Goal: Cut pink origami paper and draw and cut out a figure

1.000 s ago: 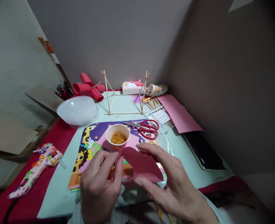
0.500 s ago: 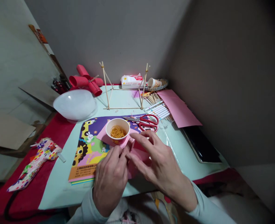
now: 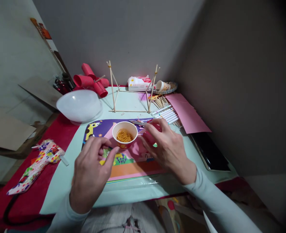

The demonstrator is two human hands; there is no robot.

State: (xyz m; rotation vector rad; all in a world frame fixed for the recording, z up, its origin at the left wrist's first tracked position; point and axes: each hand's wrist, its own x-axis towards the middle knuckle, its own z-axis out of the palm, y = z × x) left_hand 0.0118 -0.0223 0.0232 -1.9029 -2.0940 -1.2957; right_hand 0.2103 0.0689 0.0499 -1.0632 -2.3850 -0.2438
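Observation:
Between my two hands stands a paper cup (image 3: 125, 146) with tan rubber bands (image 3: 124, 136) in it. My left hand (image 3: 93, 170) is open to the left of the cup, thumb and fingers apart, with nothing in it. On the right, my right hand (image 3: 166, 145) is also open, its fingers curved and spread over a pink paper piece (image 3: 138, 150). That paper lies by the cup on a colourful cartoon drawing pad (image 3: 133, 169). Scissors (image 3: 138, 123) lie behind my right hand, which hides their red handles in part.
A frame of thin wooden sticks (image 3: 132, 111) stands farther back. White markers (image 3: 166, 114), pink sheets (image 3: 188, 113) and a black tablet-like object (image 3: 209, 152) lie on the right. A translucent bowl (image 3: 78, 105), red paper tubes (image 3: 84, 81) and a patterned glue gun (image 3: 39, 166) are on the left.
My hands have moved apart. The left one has come off the pink paper and gone left, opening; the right has shifted slightly up. The pink paper now lies lower beside the cup.

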